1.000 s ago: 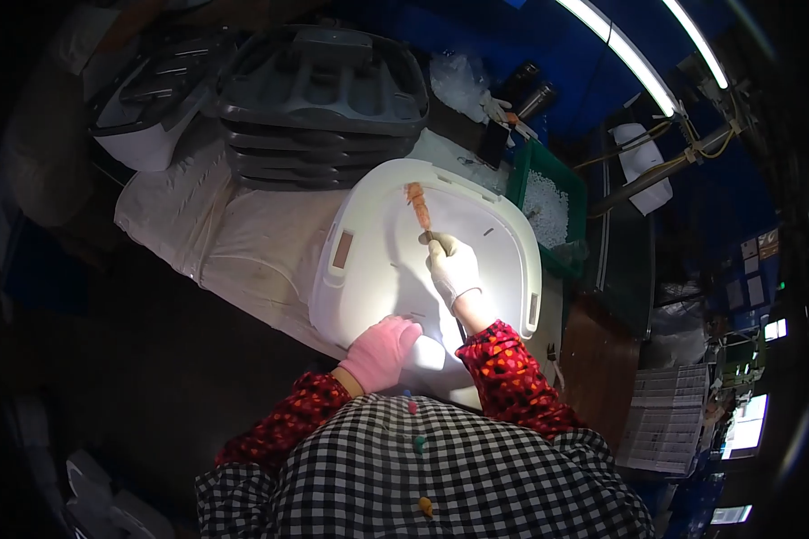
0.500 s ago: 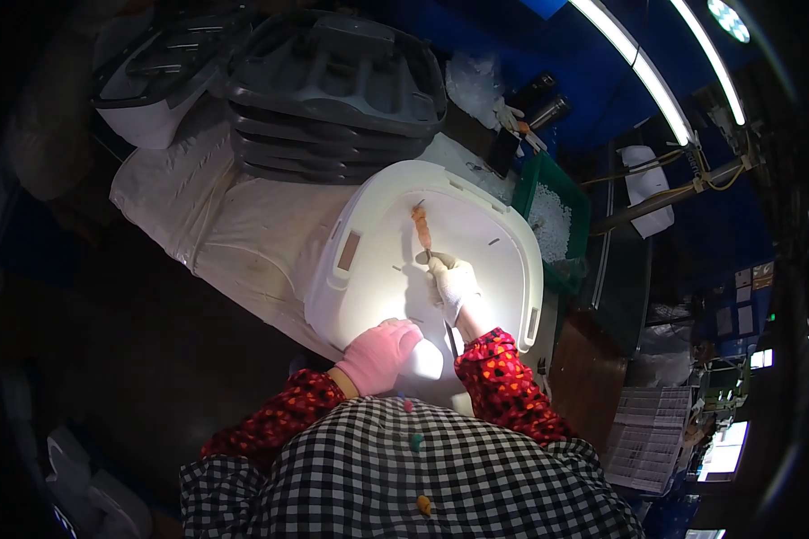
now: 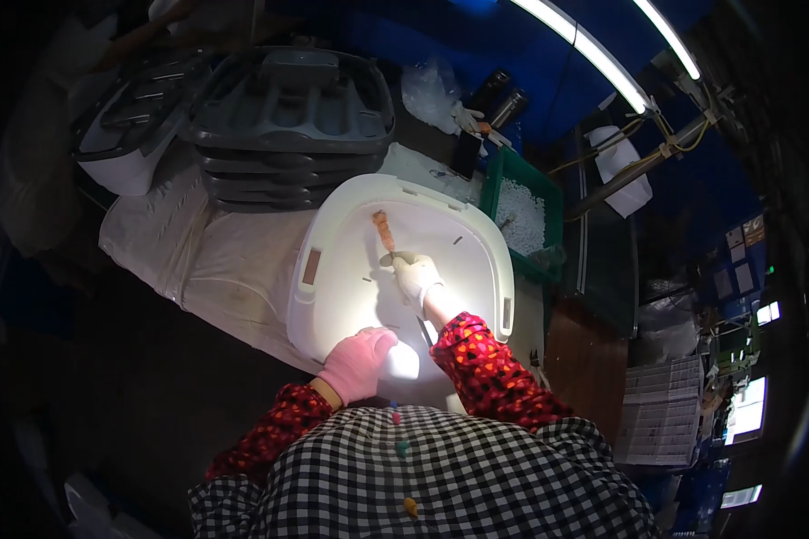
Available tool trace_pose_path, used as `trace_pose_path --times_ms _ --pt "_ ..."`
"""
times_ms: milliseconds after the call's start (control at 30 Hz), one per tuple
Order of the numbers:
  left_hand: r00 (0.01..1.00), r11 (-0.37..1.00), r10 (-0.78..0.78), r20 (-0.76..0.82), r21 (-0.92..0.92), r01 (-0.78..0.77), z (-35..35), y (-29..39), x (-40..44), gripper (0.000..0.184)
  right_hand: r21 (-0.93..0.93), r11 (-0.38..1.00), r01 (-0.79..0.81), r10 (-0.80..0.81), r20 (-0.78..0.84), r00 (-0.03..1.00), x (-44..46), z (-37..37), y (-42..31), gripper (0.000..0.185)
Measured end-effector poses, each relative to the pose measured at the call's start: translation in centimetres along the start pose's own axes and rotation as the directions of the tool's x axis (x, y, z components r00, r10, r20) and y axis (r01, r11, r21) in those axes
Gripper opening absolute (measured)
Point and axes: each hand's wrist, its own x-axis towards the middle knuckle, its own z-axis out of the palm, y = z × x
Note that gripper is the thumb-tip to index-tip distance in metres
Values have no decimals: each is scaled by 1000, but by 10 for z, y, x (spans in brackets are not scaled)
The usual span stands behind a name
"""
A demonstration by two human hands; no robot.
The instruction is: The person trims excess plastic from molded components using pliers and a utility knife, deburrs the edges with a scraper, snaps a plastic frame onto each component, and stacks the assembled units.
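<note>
A large white plastic shell with rounded corners lies in front of me, brightly lit inside. My right hand, in a white glove, is closed on a slim tool with an orange-brown wrapped upper part, whose far tip is over the shell's inner surface. My left hand, in a pink glove, rests at the shell's near left edge with its fingers curled; whether it grips the edge or something small cannot be made out.
Dark grey trays are stacked behind on the left, beside a white and grey part. A green crate of white pieces stands behind right. Farther back are a plastic bag and dark bottles.
The camera view has shifted. The tool and my right hand have come down a little from the shell's far edge, while my left hand has stayed at the near edge.
</note>
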Motion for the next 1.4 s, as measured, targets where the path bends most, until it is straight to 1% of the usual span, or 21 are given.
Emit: trace_pose_path --times_ms 133,200,233,300,367,467,533,633,700,733,800,867,933,1000,1067,1133,1167,1200,1267,1333,1400 --pt "998 997 54 8 49 -55 1 3 6 54 -135 990 -36 44 55 998 7 -9 13 28" --pt "999 999 -17 49 30 16 -7 9 6 57 -570 807 154 -22 232 973 1 -10 29 26" --pt "997 999 -8 77 37 5 -7 8 6 61 -555 815 166 -47 222 974 -13 -16 22 26" --pt "997 996 74 5 56 -74 -6 5 10 61 74 995 61 -80 274 958 -48 -44 6 27" --pt "992 993 121 -32 8 -121 -20 21 18 62 405 913 39 -137 214 967 -71 -83 -17 26" --pt "981 984 -161 110 88 152 -62 51 55 59 511 749 421 -497 13 868 -147 -152 -64 25" --pt "980 977 -193 43 -82 196 -104 80 77 62 445 511 735 -707 -269 654 -179 -187 -67 26" --pt "983 930 -90 -162 -367 24 -142 113 87 63 362 340 868 -675 -549 493 -202 -222 -47 31" --pt "942 717 -301 -148 -687 121 -157 121 84 62 341 352 872 -616 -617 490 -199 -228 -27 32" --pt "944 724 -301 -134 -677 135 -159 117 79 62 334 445 831 -550 -630 548 -193 -228 -16 31" --pt "938 271 -338 -82 -962 14 -153 106 62 60 342 533 774 -463 -648 606 -179 -226 6 31" --pt "889 -40 -452 -74 -994 -103 -129 92 41 60 263 688 676 -442 -587 678 -162 -221 29 29" --pt "836 -187 -548 10 -976 -111 -108 69 9 59 19 798 603 -491 -559 668 -146 -213 56 29" --pt "766 -198 -638 80 -978 -63 -88 37 -38 55 119 845 522 -393 -523 756 -133 -197 79 26" --pt "553 -241 -784 283 -959 150 -66 -21 -104 45 -99 899 426 -427 -406 808 -113 -173 110 25" --pt "538 296 -841 59 -782 548 -45 -68 -184 34 -126 920 370 -391 -299 870 -117 -143 127 25" --pt "678 681 -732 -60 -33 732 -51 -71 -206 24 -176 925 337 -369 -206 906 -121 -129 136 25" --pt "473 435 -880 32 -346 831 -49 -73 -206 22 -138 947 291 -309 -137 941 -120 -117 149 27" --pt "800 759 -592 93 398 515 -41 -99 -231 23 -90 953 290 -299 -105 949 -131 -100 152 24" --pt "530 534 -796 293 752 386 -21 -108 -211 28 -35 923 382 -384 -62 921 -134 -90 151 21" --pt "802 389 -562 203 920 39 24 -179 -271 31 24 886 463 -462 -50 886 -137 -86 146 18"
